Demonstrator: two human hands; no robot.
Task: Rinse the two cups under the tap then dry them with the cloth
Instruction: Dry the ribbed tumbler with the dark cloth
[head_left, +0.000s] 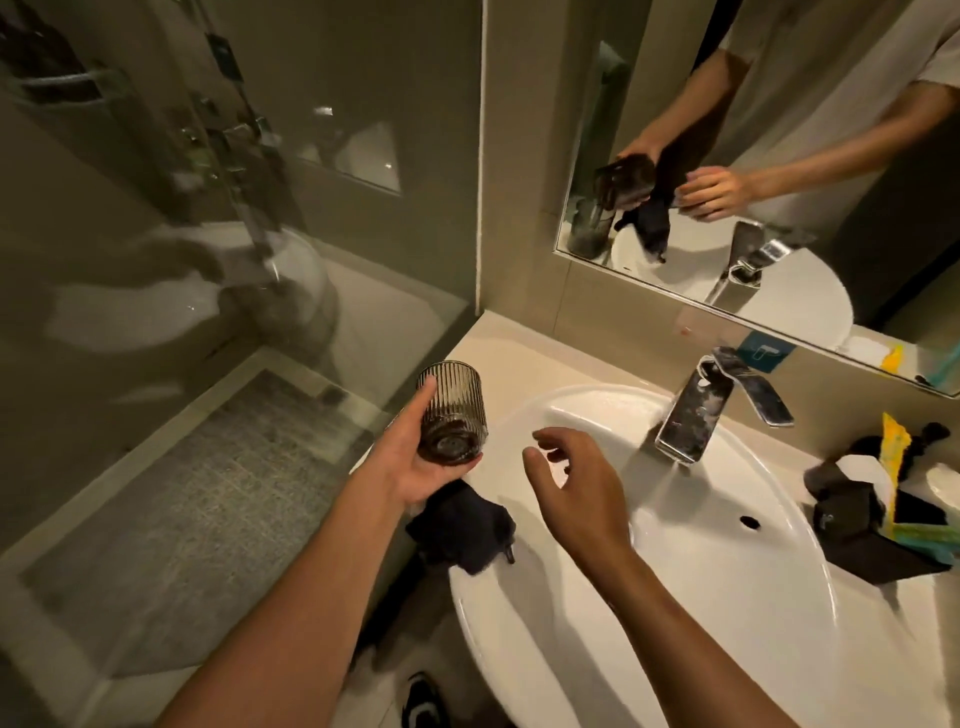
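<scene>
My left hand (415, 467) grips a dark ribbed glass cup (451, 410), tilted with its base toward me, over the left rim of the white sink (727, 597). A dark cloth (465, 530) hangs from under that hand onto the sink's rim. Empty, with fingers spread, my right hand (576, 478) hovers over the basin between the cup and the chrome tap (696, 410). Water runs from the tap's spout into the basin. In the mirror a second dark cup (589, 228) shows on the counter's left; I cannot see it directly.
A wall mirror (779, 156) hangs behind the sink. Dark items and a yellow and teal packet (893, 499) crowd the counter at the right. A glass shower screen (234, 260) stands to the left over grey floor tiles. A shoe (423, 701) is on the floor below.
</scene>
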